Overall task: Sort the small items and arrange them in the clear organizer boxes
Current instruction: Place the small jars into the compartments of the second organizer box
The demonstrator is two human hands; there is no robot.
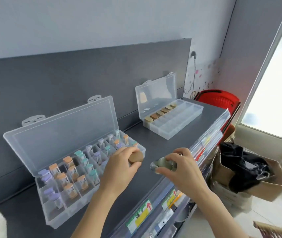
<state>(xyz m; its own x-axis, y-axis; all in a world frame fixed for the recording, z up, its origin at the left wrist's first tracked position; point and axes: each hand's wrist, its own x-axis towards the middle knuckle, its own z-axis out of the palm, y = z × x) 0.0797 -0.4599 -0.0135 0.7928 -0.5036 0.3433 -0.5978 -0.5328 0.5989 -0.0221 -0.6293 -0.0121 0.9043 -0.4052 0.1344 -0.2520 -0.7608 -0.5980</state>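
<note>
Tan rounded piece (pixel 136 158), glossy olive piece (pixel 163 164).

A red basket (pixel 220 98) sits near a brown paper bag (pixel 274 184) holding black cloth (pixel 239 162).

No lettering can be read. The green-and-yellow label (pixel 139 216) on the front rail (pixel 210 133) of the worktop (pixel 171 152) bears a red upward arrow (pixel 148 205); its characters blur.

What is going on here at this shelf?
A person is sorting small items on a grey shelf. The left hand holds a brown piece, the right hand a grey-green piece. The near organizer box stands open with capped vials; the far organizer box, also open, has one row of brownish pieces.
</note>
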